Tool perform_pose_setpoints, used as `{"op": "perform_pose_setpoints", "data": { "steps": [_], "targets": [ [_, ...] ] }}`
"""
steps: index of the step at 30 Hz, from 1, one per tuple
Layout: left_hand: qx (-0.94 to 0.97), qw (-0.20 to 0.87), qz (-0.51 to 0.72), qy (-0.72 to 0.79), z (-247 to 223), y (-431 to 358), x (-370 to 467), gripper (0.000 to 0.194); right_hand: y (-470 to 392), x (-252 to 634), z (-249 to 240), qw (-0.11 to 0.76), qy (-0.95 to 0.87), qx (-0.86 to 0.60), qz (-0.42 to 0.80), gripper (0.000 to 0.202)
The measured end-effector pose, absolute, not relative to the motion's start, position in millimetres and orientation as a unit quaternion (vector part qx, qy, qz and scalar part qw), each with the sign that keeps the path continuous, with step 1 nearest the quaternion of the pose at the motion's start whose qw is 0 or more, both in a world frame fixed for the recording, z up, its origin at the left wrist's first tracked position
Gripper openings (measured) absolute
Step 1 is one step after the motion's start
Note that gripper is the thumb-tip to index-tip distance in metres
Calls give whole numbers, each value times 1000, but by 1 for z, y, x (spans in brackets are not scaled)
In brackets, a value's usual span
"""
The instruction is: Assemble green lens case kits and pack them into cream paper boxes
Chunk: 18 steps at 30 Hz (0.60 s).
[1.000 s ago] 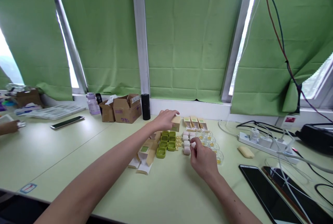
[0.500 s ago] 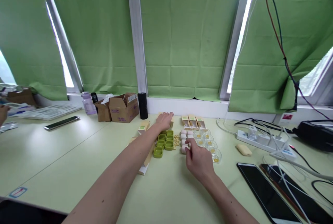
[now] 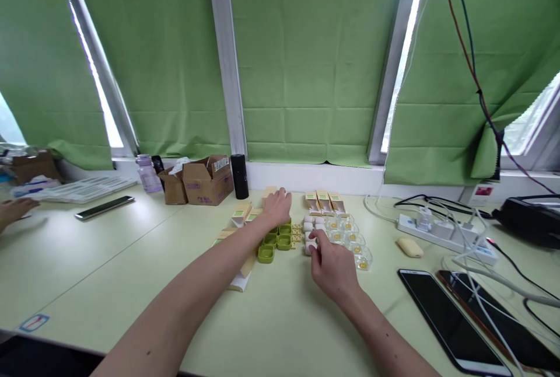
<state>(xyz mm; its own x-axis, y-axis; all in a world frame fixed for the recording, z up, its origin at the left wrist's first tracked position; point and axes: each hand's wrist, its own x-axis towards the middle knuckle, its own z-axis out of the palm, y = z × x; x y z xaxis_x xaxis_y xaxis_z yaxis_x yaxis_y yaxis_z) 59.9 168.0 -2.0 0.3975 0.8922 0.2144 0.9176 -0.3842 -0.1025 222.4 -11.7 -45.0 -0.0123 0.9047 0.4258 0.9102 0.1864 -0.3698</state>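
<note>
My left hand [image 3: 277, 208] reaches over the far end of rows of small olive-green square containers [image 3: 266, 253]. Its fingers are somewhat apart with nothing visible in them; the tips are partly hidden. Curled loosely beside the small white and pale pink rounded pieces [image 3: 308, 227], my right hand [image 3: 333, 263] has its index finger and thumb apart. Whether it touches a piece I cannot tell. Small yellowish parts [image 3: 296, 234] lie between the green containers and these pieces. Clear cups with yellow centres [image 3: 355, 237] stand in rows right of them.
Three small open cartons [image 3: 324, 203] stand at the back; more cartons [image 3: 241, 212] lie left of the green containers. Cardboard boxes [image 3: 207, 181], a black cylinder [image 3: 239, 177], phones [image 3: 450, 318] and a power strip [image 3: 446, 238] surround the area. Another person's hand [image 3: 15, 211] is at far left.
My left hand has shifted slightly, uncovering a carton behind it. My right hand has barely moved. Another person's hand at far left has come further into view.
</note>
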Motion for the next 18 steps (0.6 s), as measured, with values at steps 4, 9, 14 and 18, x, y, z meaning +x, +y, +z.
{"op": "perform_pose_setpoints", "data": {
  "steps": [4,9,14,18],
  "targets": [
    [-829,68,-46,-552,-10,153,68,46,-14,220,-44,292,-716,-633,-8,22],
    [-822,42,-46,-567,-15,150,76,44,-14,220,-44,286,-717,-635,-20,23],
    [-810,12,-47,-584,-17,159,80,47,-14,220,-46,293,-718,-632,-6,22],
    [-799,-15,-46,-599,-18,170,79,51,-13,220,-47,300,-719,-627,1,21]
  ]
}}
